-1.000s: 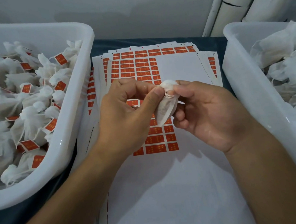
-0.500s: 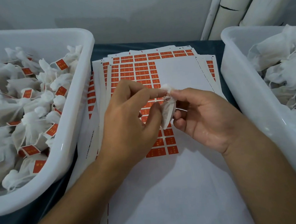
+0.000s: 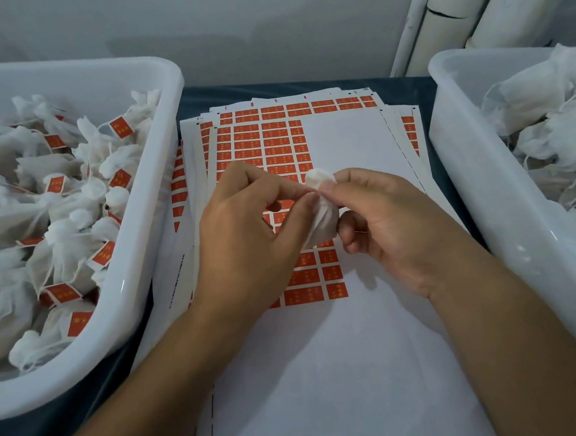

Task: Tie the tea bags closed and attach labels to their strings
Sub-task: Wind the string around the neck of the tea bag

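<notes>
Both the left hand (image 3: 247, 240) and right hand (image 3: 391, 225) pinch 1 small white mesh tea bag (image 3: 320, 216) at its neck, unlabelled; the left white plastic tub (image 3: 141, 260) holds many labelled bags, the right white plastic tub (image 3: 463, 180) unfinished ones.

Head-worn view, forward-down, close overhead.

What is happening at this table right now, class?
A person is working on one small white tea bag above a stack of orange label sheets. The left hand and right hand both pinch its gathered neck, apparently closing it; no label shows on it yet. The tub on the left holds bags that already carry orange labels, while the tub on the right holds bags with no labels showing.
</notes>
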Motion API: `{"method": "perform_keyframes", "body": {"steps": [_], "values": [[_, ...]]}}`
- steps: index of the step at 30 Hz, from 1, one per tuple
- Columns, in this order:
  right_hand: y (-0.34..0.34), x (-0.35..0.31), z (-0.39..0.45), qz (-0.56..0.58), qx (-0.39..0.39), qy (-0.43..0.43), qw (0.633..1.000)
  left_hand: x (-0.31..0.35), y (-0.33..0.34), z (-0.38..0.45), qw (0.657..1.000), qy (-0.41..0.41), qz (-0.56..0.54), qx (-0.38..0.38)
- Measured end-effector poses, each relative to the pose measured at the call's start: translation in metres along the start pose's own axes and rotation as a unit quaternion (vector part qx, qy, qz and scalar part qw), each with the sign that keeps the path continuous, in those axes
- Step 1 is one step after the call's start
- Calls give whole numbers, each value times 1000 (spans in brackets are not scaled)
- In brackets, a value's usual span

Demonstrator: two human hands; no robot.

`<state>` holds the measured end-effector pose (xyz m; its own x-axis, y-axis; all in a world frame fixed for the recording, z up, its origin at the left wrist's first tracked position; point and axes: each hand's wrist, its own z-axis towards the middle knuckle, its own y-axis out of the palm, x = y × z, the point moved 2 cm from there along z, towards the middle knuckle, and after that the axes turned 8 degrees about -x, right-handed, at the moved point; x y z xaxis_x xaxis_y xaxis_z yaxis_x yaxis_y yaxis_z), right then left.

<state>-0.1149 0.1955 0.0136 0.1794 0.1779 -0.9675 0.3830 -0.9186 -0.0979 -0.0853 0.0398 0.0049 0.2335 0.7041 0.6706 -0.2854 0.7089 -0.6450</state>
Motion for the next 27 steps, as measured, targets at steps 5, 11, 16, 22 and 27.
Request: {"method": "perform_keyframes", "body": {"steps": [5, 11, 16, 22, 27], "values": [[4, 1, 3, -130, 28, -67, 989, 0, 1, 2, 999, -16, 31, -34], [2, 5, 6, -206, 74, -107, 970, -1, 0, 3, 989, -22, 75, -126], [-2, 3, 5, -219, 86, -137, 962, 0, -1, 2, 968, -95, -72, -219], [1, 2, 3, -214, 80, -174, 958, -2, 3, 10, 917, -210, -174, -292], [-1, -2, 2, -200, 74, -209, 954, 5, 3, 8, 841, -276, -413, -215]]}}
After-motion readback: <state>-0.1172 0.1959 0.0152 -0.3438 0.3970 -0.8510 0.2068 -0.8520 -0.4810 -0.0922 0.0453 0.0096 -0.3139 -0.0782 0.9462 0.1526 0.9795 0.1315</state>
